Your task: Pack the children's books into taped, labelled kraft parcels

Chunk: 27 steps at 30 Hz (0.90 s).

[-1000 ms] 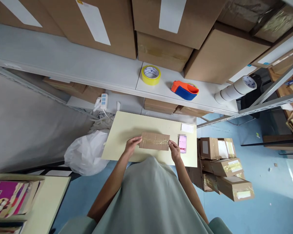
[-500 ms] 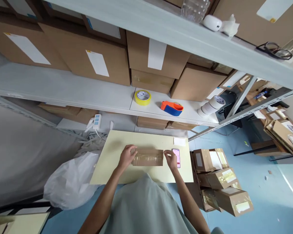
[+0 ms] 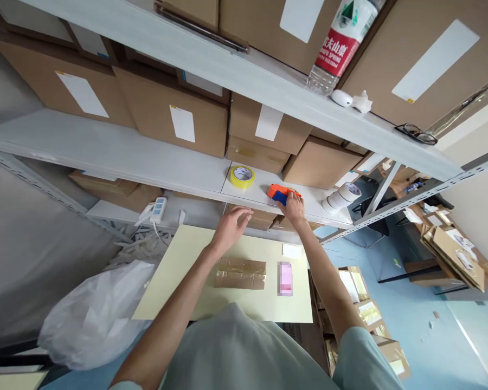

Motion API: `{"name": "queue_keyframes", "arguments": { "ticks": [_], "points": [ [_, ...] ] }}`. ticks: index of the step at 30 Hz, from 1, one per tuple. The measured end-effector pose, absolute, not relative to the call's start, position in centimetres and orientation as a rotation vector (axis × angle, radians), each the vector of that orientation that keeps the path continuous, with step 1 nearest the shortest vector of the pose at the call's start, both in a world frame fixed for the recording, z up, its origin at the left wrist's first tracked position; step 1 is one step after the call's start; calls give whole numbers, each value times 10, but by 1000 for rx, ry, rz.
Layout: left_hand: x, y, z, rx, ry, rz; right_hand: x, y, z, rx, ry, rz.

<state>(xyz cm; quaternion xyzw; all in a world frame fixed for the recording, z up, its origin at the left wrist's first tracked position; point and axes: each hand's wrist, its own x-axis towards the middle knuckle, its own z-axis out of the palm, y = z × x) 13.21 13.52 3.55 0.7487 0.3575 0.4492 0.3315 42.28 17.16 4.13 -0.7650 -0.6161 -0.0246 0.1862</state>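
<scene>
My right hand (image 3: 295, 209) reaches to the shelf edge, its fingers closed around the right end of an orange and blue tape dispenser (image 3: 280, 194). In front of the shelf, above the far part of the table, my left hand (image 3: 231, 227) is held in the air with curved fingers apart and nothing in them. Below it, a small cardboard box (image 3: 241, 273) with clear tape across it lies flat on the pale yellow table (image 3: 166, 292). Left of the dispenser on the shelf is a roll of yellow tape (image 3: 242, 177).
A phone (image 3: 285, 279) and a white card (image 3: 291, 250) lie on the table's right side. White rolls (image 3: 341, 197) stand on the shelf (image 3: 146, 157), before large cartons (image 3: 174, 114). A plastic bag (image 3: 93, 314) sits at left; taped boxes (image 3: 368, 311) are stacked at right.
Both hands have left the cardboard box and moved forward. My right hand has taken hold of the tape dispenser; my left hand has risen toward the shelf. The view has shifted.
</scene>
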Motion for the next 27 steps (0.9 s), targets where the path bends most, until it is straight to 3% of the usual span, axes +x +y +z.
{"name": "queue_keyframes", "arguments": {
  "ticks": [10, 16, 27],
  "points": [
    [103, 99, 20, 1880, 949, 1163, 406, 151, 63, -2534, -2108, -141],
    [84, 80, 4, 1714, 1024, 1221, 367, 77, 54, -2167, -2526, -241],
    [46, 61, -22, 1631, 887, 1306, 323, 11, 51, -1737, -2709, -112]
  ]
}}
